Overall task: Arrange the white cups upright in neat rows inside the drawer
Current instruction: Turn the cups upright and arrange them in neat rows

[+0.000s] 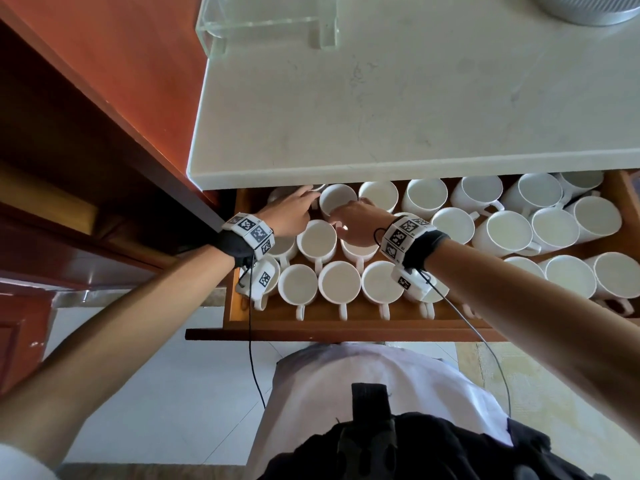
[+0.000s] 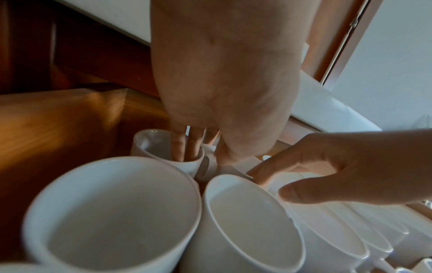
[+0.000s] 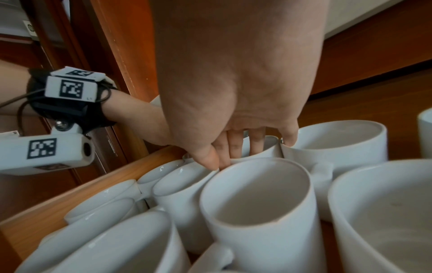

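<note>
The open wooden drawer [image 1: 346, 325] holds several white cups. The front-left rows stand upright with handles toward me; the cups on the right [image 1: 502, 233] lean against each other. My left hand [image 1: 298, 206] reaches into the back-left corner under the counter edge. It pinches the rim of the corner cup [image 2: 149, 142], fingers [image 2: 180, 147] inside and thumb outside. Beside it, my right hand [image 1: 346, 220] pinches the rim of the neighbouring back-row cup [image 1: 337, 200], with fingers [image 3: 233, 146] inside that cup [image 3: 268, 146] and thumb outside.
The pale stone counter [image 1: 415, 98] overhangs the drawer's back row. A clear acrylic stand [image 1: 266, 26] and a metal vessel [image 1: 588, 8] sit on it. Dark wooden cabinetry [image 1: 86, 150] borders the drawer's left side. Camera cables hang from both wrists.
</note>
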`<state>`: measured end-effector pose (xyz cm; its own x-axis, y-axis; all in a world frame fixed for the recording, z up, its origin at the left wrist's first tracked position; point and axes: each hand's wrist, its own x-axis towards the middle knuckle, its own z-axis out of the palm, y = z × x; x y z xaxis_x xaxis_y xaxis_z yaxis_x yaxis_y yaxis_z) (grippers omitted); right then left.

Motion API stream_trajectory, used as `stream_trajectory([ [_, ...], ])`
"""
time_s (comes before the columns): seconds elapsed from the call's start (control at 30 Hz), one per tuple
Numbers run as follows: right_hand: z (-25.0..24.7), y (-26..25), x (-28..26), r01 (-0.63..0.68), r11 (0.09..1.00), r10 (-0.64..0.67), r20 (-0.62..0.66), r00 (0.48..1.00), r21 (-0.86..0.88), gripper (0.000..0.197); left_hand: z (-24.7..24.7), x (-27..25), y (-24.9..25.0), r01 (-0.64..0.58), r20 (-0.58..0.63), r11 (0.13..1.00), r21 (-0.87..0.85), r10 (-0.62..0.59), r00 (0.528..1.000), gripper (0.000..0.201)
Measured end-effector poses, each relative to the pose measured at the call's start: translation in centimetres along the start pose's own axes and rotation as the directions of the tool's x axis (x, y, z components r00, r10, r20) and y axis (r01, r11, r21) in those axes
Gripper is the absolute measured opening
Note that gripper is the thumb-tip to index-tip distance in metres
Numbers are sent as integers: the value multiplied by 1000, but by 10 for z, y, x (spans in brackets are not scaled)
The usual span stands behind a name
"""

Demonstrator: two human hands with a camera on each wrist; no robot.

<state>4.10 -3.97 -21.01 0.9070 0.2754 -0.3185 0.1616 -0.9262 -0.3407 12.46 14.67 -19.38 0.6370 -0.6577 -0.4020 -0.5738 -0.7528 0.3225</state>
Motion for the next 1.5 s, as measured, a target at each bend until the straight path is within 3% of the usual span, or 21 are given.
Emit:
stream_trajectory([
  [0.1,-8,2,1,8,1000,-10,56,998,27,30,2,-10,-9,-33,-124,999,-11,32,992,50],
  [0.2,-16,3,2,12,999,-16,113,993,41,31,1,-23,-12,50,-202,999,-14,-51,978,37],
  [0.27,-18,3,2,19,999,-25,135,990,48,32,0,-29,-14,127,-183,990,60,-114,976,28],
  [0.37,-19,3,1,20,998,-28,141,990,57,34,0,-35,-19,141,-92,975,173,-126,988,23],
  [0.57,-21,5,-3,6,997,-16,136,991,72,33,0,-35,-18,130,-70,967,219,-117,991,35],
  [0.7,-20,4,-4,-38,995,28,115,993,90,51,-1,-37,-20,120,-75,965,232,-105,992,43],
  [0.87,-26,2,-7,-60,995,48,147,988,83,54,-5,-40,-9,82,-77,947,311,-61,995,20],
  [0.93,-30,6,-14,-38,998,30,137,990,56,52,-4,-41,0,64,-136,956,285,-26,990,14],
  [1.1,-49,26,-42,-1,1000,1,83,997,-11,42,-3,-42,37,-13,-312,989,146,59,948,27],
  [1.2,-55,44,-60,-69,987,77,49,996,-146,36,1,-34,60,-55,-284,995,79,75,956,25],
  [1.3,-54,62,-74,-130,965,144,47,988,-226,44,7,-22,79,-68,-271,995,78,87,959,19],
  [1.5,-43,83,-91,-85,976,93,32,995,-199,63,15,2,110,-120,-221,989,87,137,966,24],
])
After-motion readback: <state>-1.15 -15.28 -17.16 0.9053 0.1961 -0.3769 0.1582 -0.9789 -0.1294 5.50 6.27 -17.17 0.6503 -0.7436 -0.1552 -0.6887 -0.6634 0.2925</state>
